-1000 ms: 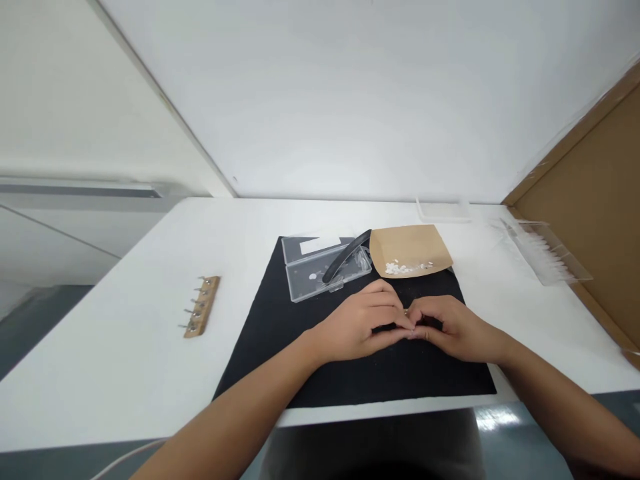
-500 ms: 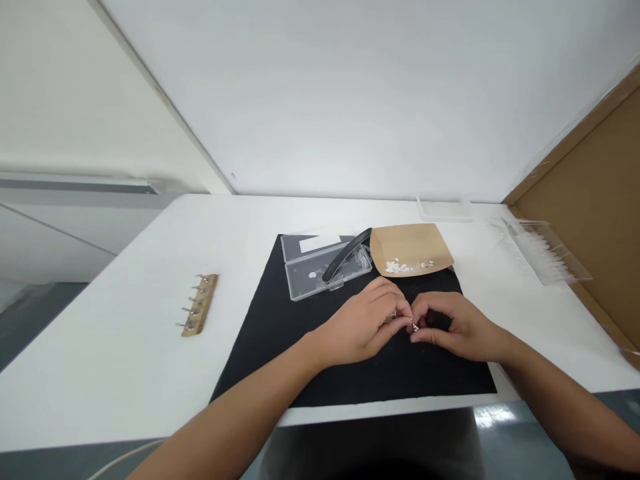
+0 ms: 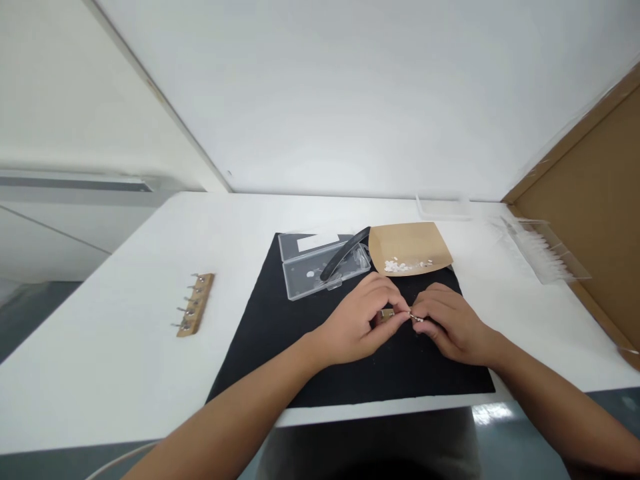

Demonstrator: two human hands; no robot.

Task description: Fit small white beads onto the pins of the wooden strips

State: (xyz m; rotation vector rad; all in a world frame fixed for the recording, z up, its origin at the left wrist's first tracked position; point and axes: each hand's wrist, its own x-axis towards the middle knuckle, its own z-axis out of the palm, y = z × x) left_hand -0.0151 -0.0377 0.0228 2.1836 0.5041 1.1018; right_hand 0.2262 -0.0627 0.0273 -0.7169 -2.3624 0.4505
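Observation:
My left hand (image 3: 367, 313) is closed in a pinch, thumb and index finger at one end of a small shiny metal piece (image 3: 416, 318). My right hand (image 3: 455, 323) meets it tip to tip, its fingers also closed on that piece. A tiny white bit shows by the right fingertips. Exactly what kind of piece it is, I cannot make out. Through the gap in the left hand's fingers shows part of a small wooden block (image 3: 387, 313) with metal on it. Both hands are over a black mat (image 3: 320, 373).
Beyond the hands, a brown paper tray (image 3: 410, 240) holds small white pieces. Beside it lies an open clear plastic box (image 3: 300, 292) with a curved black tool (image 3: 344, 255) across it. A wooden strip with metal clips (image 3: 196, 305) lies left. Clear plastic trays (image 3: 543, 253) stand right.
My right hand has drawn its fingers in closer together, and the metal piece has shifted slightly upward. The wooden block now shows between my left fingers. The view has moved slightly.

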